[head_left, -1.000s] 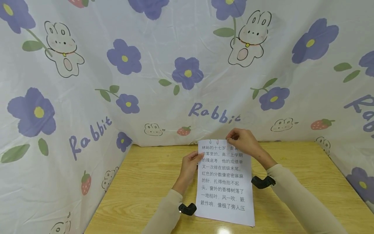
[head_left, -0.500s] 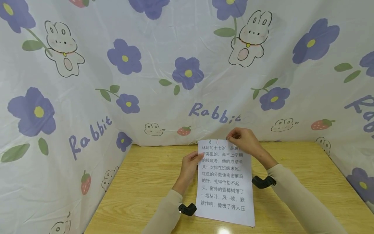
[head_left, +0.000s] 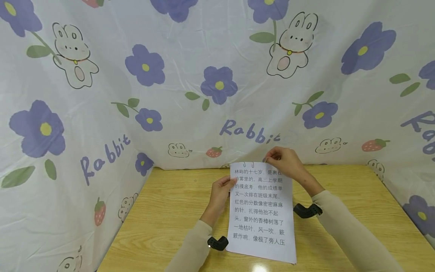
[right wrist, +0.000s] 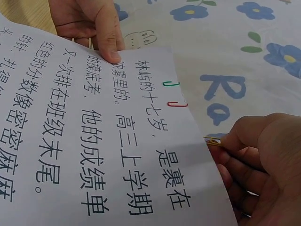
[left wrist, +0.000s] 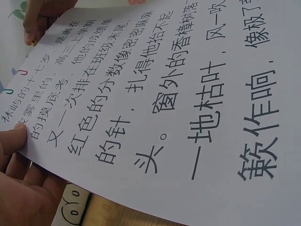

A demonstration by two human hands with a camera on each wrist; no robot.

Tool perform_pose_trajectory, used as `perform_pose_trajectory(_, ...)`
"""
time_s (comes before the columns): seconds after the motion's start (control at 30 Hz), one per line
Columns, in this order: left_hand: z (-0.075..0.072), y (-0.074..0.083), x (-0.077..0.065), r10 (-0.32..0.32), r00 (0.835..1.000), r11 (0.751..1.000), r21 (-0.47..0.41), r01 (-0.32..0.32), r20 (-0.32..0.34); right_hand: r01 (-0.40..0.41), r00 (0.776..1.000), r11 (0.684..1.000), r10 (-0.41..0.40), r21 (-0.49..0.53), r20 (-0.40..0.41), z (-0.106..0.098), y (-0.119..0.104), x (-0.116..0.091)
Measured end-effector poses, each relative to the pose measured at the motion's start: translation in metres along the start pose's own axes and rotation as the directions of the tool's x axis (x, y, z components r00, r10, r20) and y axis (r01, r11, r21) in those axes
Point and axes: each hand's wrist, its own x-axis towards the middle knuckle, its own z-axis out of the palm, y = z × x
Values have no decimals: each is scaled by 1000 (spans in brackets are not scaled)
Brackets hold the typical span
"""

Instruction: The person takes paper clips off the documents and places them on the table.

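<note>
A printed sheet of paper (head_left: 259,215), perhaps several sheets together, is held upright above the table. My left hand (head_left: 218,196) grips its left edge, thumb on the printed face and the other fingers behind. At the top edge, my right hand (head_left: 287,164) pinches a yellow paper clip (right wrist: 214,141) between thumb and forefinger. In the right wrist view the clip's wire lies at the paper's edge; how far it is on the paper cannot be told. A green paper clip (right wrist: 171,86) and a red paper clip (right wrist: 178,105) sit along the same edge.
The wooden table (head_left: 163,226) spreads beneath both arms. Behind it hangs a white cloth (head_left: 183,41) printed with rabbits and purple flowers, which also covers the left and right sides. A black wrist mount (head_left: 217,243) sits near the paper's lower left, another (head_left: 307,210) at its right.
My right hand has risen slightly at the paper's top edge, showing a bit more of the first printed line. The left hand and the paper have stayed almost still.
</note>
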Motion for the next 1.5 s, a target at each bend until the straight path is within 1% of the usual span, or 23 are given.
perform_pose_trajectory(0.23,-1,-1,0,0,1000,1000,10,0,-12,26,999,1000,-27,-12,-38,-6,1,2)
perform_pose_trajectory(0.53,-1,1,-1,-9,1000,1000,16,9,-8,22,999,1000,-22,-1,-34,-9,3,1)
perform_pose_trajectory(0.8,-2,1,-1,-3,1000,1000,19,3,-6,14,999,1000,-14,-7,-37,-12,5,0)
perform_pose_trajectory(1.1,-2,2,-2,-16,1000,1000,25,16,-11,42,998,999,-42,-9,-51,-23,7,-1)
perform_pose_trajectory(1.5,-4,1,-1,-22,1000,999,27,22,-6,34,996,999,-35,-17,-79,-38,13,-7)
